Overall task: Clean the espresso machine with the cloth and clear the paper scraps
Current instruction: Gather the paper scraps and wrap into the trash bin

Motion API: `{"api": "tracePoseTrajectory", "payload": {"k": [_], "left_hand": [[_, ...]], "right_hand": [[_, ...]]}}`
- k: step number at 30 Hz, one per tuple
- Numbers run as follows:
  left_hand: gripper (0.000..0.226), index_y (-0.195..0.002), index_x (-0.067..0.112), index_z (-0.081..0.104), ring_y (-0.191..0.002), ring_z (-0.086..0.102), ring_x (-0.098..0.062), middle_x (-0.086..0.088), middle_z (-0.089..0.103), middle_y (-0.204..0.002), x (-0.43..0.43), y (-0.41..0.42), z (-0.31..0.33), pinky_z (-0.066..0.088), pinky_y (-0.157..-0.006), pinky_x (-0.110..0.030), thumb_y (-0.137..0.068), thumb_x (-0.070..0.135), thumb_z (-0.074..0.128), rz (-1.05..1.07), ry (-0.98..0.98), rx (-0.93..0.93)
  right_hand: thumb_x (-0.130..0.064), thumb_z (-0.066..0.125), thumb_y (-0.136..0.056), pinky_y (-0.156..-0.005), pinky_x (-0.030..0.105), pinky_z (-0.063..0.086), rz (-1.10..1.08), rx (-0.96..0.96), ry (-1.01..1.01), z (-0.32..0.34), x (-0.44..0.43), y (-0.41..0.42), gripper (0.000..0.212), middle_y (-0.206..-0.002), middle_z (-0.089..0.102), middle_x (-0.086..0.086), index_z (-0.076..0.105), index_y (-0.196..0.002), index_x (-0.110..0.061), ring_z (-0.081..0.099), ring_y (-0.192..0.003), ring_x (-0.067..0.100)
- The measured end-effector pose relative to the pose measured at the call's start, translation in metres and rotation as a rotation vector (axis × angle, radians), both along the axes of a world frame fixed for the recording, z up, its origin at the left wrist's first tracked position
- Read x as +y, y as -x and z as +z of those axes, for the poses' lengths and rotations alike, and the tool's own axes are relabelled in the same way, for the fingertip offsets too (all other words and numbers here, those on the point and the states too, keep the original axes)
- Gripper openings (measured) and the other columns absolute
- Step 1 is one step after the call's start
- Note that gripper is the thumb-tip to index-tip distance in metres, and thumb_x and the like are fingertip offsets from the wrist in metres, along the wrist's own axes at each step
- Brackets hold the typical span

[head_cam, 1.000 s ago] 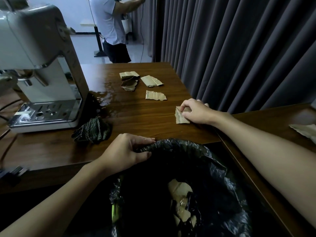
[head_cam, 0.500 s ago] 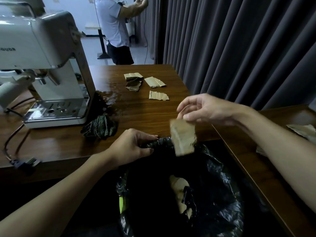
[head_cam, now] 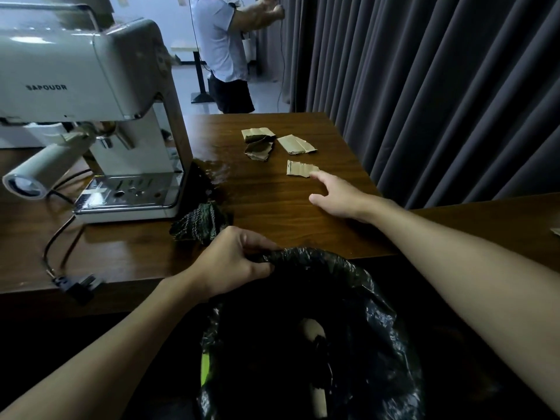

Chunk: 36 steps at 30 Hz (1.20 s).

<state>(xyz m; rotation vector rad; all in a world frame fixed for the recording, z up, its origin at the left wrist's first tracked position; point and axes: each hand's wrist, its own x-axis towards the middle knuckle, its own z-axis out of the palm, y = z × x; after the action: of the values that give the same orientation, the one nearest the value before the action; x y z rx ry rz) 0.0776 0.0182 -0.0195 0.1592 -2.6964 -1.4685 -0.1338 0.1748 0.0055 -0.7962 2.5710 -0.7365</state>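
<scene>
The scrap is gone from the right hand (head_cam: 336,197), which now reaches out empty, fingers spread. Left, the espresso machine (head_cam: 91,86) stands with the cloth (head_cam: 200,224) bunched beside its base. The left hand (head_cam: 233,262) grips the bin bag (head_cam: 357,298) rim, likely keeping it open for drops. The nearest scrap (head_cam: 301,168) lies on the table (head_cam: 272,213), just beyond the right fingertips.

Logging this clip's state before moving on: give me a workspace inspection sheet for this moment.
Surface: wooden table, wet patch beside the machine.
Job's things: espresso machine; cloth bunched by its base; four paper scraps on the table; more in the black bin bag.
Clutter: pale paper on side table.
Hands: left hand grips bag rim; right hand open, reaching for nearest scrap.
Cables: power cord, plug lying on table.
Surroundings: dark curtain; person standing beyond.
</scene>
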Motion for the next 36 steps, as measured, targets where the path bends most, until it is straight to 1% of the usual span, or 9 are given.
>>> {"api": "tracePoseTrajectory", "payload": {"k": [4,8,12,15,18,24,29,33,36], "left_hand": [[0.031,-0.090,0.044,0.077,-0.092,0.072,-0.005,0.019,0.076,-0.097,0.000,0.001,0.000,0.058,-0.089,-0.042,-0.074,0.018,0.080,-0.015,-0.014,0.000],[0.042,-0.087,0.051,0.076,-0.089,0.073,-0.007,0.018,0.076,-0.096,0.001,0.000,0.003,0.059,-0.085,-0.039,-0.079,0.009,0.080,-0.033,-0.029,0.020],[0.046,-0.084,0.052,0.075,-0.092,0.072,-0.004,0.021,0.076,-0.096,0.002,0.001,0.005,0.059,-0.088,-0.036,-0.079,0.006,0.080,-0.042,-0.036,0.019],[0.047,-0.083,0.050,0.076,-0.092,0.073,-0.007,0.018,0.077,-0.095,0.005,-0.002,0.009,0.059,-0.086,-0.032,-0.080,0.003,0.079,-0.044,-0.056,0.021],[0.042,-0.085,0.039,0.077,-0.086,0.073,-0.007,0.013,0.078,-0.092,0.006,-0.006,0.014,0.058,-0.077,-0.021,-0.080,-0.003,0.077,-0.013,-0.107,0.048],[0.030,-0.087,0.031,0.078,-0.083,0.075,-0.015,0.008,0.078,-0.089,0.001,-0.005,0.019,0.060,-0.076,-0.032,-0.078,0.003,0.081,0.068,-0.159,0.047],[0.035,-0.082,0.029,0.077,-0.072,0.072,-0.006,0.010,0.077,-0.080,0.006,-0.009,0.021,0.057,-0.066,-0.020,-0.080,-0.005,0.076,0.071,-0.213,0.044],[0.025,-0.093,0.016,0.079,-0.079,0.074,-0.019,-0.002,0.079,-0.089,0.008,-0.007,0.017,0.060,-0.073,-0.032,-0.082,-0.006,0.074,0.054,-0.236,0.037],[0.022,-0.096,0.012,0.080,-0.079,0.074,-0.022,-0.003,0.079,-0.089,0.009,-0.005,0.011,0.061,-0.072,-0.033,-0.082,-0.004,0.074,0.047,-0.223,0.007]], "right_hand": [[-0.031,0.048,-0.100,-0.121,0.047,0.014,0.038,0.122,-0.084,-0.008,-0.013,0.014,0.066,-0.163,0.011,-0.001,0.011,-0.154,-0.031,0.011,-0.150,0.020],[-0.042,0.040,-0.100,-0.120,0.049,0.010,0.070,0.144,-0.236,-0.019,-0.012,0.027,0.063,-0.163,0.012,-0.001,0.009,-0.154,-0.034,0.010,-0.150,0.018],[-0.043,0.040,-0.099,-0.111,0.049,0.021,0.049,0.333,-0.236,-0.020,-0.009,0.025,0.052,-0.150,0.033,0.003,0.030,-0.149,-0.030,0.029,-0.138,0.023],[-0.042,0.040,-0.100,-0.105,0.047,0.025,0.073,0.379,-0.230,-0.016,-0.006,0.017,0.041,-0.137,0.036,0.003,0.049,-0.136,-0.027,0.031,-0.129,0.023],[-0.041,0.043,-0.099,-0.106,0.047,0.024,0.070,0.345,-0.189,-0.014,0.000,0.012,0.027,-0.137,0.040,0.003,0.055,-0.121,-0.030,0.034,-0.129,0.023],[-0.039,0.060,-0.092,-0.101,0.047,0.027,0.023,0.307,-0.113,-0.014,0.017,0.006,0.010,-0.111,0.054,-0.005,0.058,-0.094,-0.029,0.047,-0.114,0.020],[-0.028,0.072,-0.085,-0.093,0.034,0.040,-0.112,0.046,0.064,-0.004,0.024,-0.002,0.042,-0.119,0.049,-0.001,0.052,-0.123,-0.023,0.048,-0.109,0.017],[-0.015,0.069,-0.088,-0.080,0.029,0.050,-0.167,-0.104,0.240,0.010,0.034,-0.006,0.021,-0.120,0.057,0.008,0.060,-0.106,-0.021,0.056,-0.105,0.019],[-0.008,0.069,-0.086,-0.076,0.031,0.056,-0.142,-0.296,0.403,0.030,0.047,-0.021,0.024,-0.115,0.062,0.015,0.060,-0.107,-0.014,0.064,-0.100,0.023]]}}
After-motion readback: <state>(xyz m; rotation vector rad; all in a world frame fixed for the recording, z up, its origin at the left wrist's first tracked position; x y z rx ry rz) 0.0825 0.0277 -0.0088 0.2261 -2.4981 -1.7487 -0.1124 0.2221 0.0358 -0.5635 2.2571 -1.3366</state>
